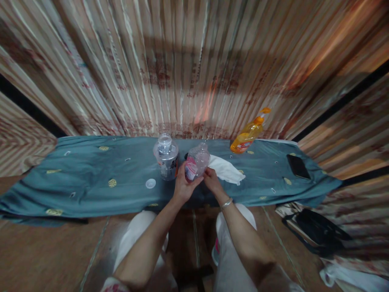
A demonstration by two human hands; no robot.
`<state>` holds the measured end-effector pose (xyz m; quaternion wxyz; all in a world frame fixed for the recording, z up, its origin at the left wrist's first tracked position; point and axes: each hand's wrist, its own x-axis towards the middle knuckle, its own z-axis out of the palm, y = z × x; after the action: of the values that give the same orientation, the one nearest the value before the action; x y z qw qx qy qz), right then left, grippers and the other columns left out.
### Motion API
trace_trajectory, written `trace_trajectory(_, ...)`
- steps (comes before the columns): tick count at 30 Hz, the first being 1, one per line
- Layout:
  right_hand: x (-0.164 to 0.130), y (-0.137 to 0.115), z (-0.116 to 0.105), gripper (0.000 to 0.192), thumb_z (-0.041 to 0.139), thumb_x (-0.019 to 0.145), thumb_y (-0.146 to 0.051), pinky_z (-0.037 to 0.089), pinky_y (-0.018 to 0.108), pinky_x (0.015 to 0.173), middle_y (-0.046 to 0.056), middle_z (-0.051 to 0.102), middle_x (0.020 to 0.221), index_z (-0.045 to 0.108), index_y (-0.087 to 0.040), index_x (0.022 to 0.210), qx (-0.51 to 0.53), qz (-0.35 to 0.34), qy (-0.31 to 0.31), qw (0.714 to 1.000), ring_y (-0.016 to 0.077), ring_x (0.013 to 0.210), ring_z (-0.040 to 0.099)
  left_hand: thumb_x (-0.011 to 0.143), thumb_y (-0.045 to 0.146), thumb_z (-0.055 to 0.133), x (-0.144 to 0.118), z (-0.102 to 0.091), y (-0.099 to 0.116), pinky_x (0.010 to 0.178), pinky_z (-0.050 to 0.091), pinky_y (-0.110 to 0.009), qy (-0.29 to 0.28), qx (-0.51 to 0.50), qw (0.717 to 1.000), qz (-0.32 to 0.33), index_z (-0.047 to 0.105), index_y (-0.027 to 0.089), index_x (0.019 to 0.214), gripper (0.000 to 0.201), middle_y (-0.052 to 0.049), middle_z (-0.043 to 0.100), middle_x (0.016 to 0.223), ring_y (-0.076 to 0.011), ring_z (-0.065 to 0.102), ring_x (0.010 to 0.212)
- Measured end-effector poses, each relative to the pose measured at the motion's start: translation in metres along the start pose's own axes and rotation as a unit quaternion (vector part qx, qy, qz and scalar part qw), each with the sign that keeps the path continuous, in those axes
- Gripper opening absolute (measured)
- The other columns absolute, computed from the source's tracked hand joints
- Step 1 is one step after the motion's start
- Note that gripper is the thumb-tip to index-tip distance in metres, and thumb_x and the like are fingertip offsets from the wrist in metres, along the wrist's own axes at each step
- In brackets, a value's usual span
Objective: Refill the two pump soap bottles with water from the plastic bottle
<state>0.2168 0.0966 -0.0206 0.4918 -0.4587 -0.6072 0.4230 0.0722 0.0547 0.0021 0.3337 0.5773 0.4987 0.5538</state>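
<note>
A clear plastic bottle (202, 156) with a pink label is tilted in my left hand (184, 186), whose fingers wrap around its lower part. Close by its right side is my right hand (213, 181), with the fingers closed; what they pinch, if anything, is hidden. A white cloth (226, 170) lies on the table just beyond my right hand. To the left of the held bottle, a larger clear plastic jug (167, 162) stands upright with an open neck. A small white cap (150, 183) rests on the table near it.
An orange dish soap bottle (246, 136) with a pump top is at the table's back right. A black phone (298, 166) lies at the right on the teal tablecloth (91, 174). Striped curtains (188, 61) hang behind. A dark bag (319, 229) is on the floor at right.
</note>
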Motion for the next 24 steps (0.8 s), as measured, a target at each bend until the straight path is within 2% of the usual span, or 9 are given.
trace_trajectory(5, -0.002, -0.007, 0.0, 0.026, 0.054, 0.079, -0.039, 0.051, 0.03, 0.069, 0.0, 0.071, 0.073, 0.073, -0.021, 0.081, 0.011, 0.005, -0.004, 1.0, 0.0176, 0.071, 0.058, 0.067, 0.043, 0.086, 0.002, -0.004, 0.004, 0.115, 0.04, -0.05, -0.006, -0.011, 1.0, -0.025, 0.046, 0.02, 0.14, 0.087, -0.015, 0.057, 0.141, -0.032, 0.054, 0.133)
trace_trajectory(8, -0.007, -0.017, -0.003, 0.026, 0.054, 0.079, -0.035, 0.054, 0.032, 0.078, 0.001, 0.075, 0.083, 0.074, -0.022, 0.09, 0.019, -0.001, -0.015, 1.0, 0.019, 0.079, 0.063, 0.07, 0.044, 0.083, 0.002, -0.004, 0.003, 0.112, 0.044, -0.047, -0.016, -0.046, 0.998, -0.037, 0.045, 0.02, 0.14, 0.084, -0.013, 0.059, 0.138, -0.03, 0.058, 0.128)
trace_trajectory(11, -0.012, -0.022, -0.007, 0.036, 0.052, 0.074, -0.025, 0.055, 0.035, 0.088, 0.001, 0.077, 0.093, 0.074, -0.024, 0.102, 0.032, -0.008, -0.034, 0.999, 0.0199, 0.087, 0.067, 0.069, 0.043, 0.083, 0.003, -0.002, 0.0, 0.105, 0.049, -0.044, -0.016, -0.071, 0.996, -0.053, 0.047, 0.021, 0.137, 0.08, -0.01, 0.063, 0.13, -0.0278, 0.063, 0.118)
trace_trajectory(13, -0.014, -0.021, -0.01, 0.042, 0.051, 0.071, -0.023, 0.055, 0.036, 0.092, 0.0, 0.078, 0.096, 0.074, -0.024, 0.106, 0.04, -0.011, -0.044, 0.998, 0.0198, 0.09, 0.068, 0.069, 0.042, 0.084, 0.003, 0.0, 0.0, 0.101, 0.051, -0.043, -0.015, -0.08, 0.994, -0.069, 0.049, 0.021, 0.133, 0.076, -0.009, 0.065, 0.125, -0.0269, 0.065, 0.112)
trace_trajectory(16, -0.015, -0.015, -0.012, 0.039, 0.052, 0.074, -0.024, 0.055, 0.037, 0.091, 0.0, 0.078, 0.097, 0.074, -0.025, 0.106, 0.035, -0.014, -0.042, 0.998, 0.0197, 0.091, 0.069, 0.069, 0.04, 0.083, 0.0, 0.0, 0.005, 0.099, 0.053, -0.043, -0.023, -0.086, 0.993, -0.081, 0.051, 0.021, 0.132, 0.074, -0.008, 0.066, 0.122, -0.0259, 0.066, 0.107)
trace_trajectory(20, -0.018, -0.006, -0.011, 0.031, 0.053, 0.081, -0.027, 0.056, 0.038, 0.089, 0.004, 0.078, 0.099, 0.073, -0.023, 0.104, 0.008, -0.011, -0.035, 0.999, 0.0214, 0.094, 0.07, 0.07, 0.043, 0.082, -0.004, -0.008, 0.018, 0.1, 0.052, -0.043, -0.038, -0.071, 0.995, -0.066, 0.052, 0.022, 0.132, 0.072, -0.008, 0.066, 0.124, -0.0266, 0.065, 0.112)
trace_trajectory(24, -0.024, 0.0, -0.004, 0.035, 0.057, 0.085, -0.03, 0.056, 0.044, 0.093, 0.01, 0.076, 0.11, 0.07, -0.02, 0.115, -0.07, -0.019, -0.021, 0.997, 0.0249, 0.098, 0.07, 0.072, 0.044, 0.082, -0.005, -0.019, 0.027, 0.104, 0.051, -0.043, -0.038, -0.053, 0.997, -0.046, 0.052, 0.021, 0.133, 0.072, -0.01, 0.065, 0.128, -0.0282, 0.064, 0.117)
